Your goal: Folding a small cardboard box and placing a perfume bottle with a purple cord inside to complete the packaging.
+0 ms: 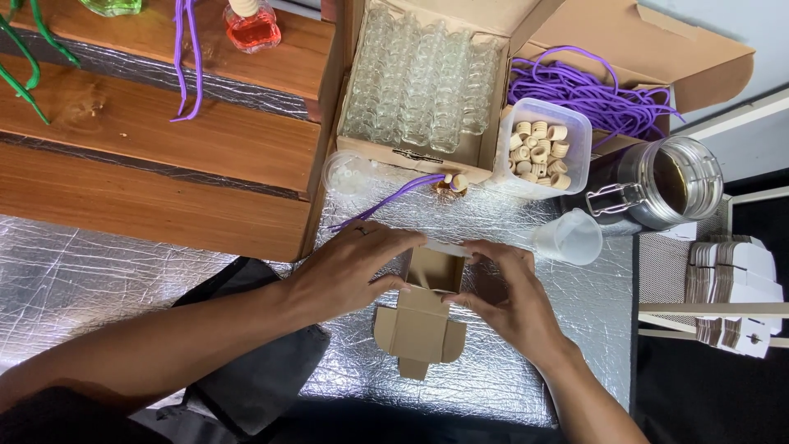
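Note:
A small brown cardboard box (434, 271) lies on the silver foil surface (501, 370), its lid flap (419, 333) folded out toward me. My left hand (353, 267) grips the box's left side, fingers over the top edge. My right hand (514, 296) holds the right side, thumb at the opening. Just beyond the box lies a small bottle with a wooden cap (452, 184) on a purple cord (386, 203).
Behind are a carton of small glass bottles (419, 78), a plastic tub of wooden caps (542, 148), a box of purple cords (592, 90), a glass jar of dark liquid (670, 181), a plastic cup (571, 237) and flat white cartons (735, 292). Wooden shelves (164, 140) stand left.

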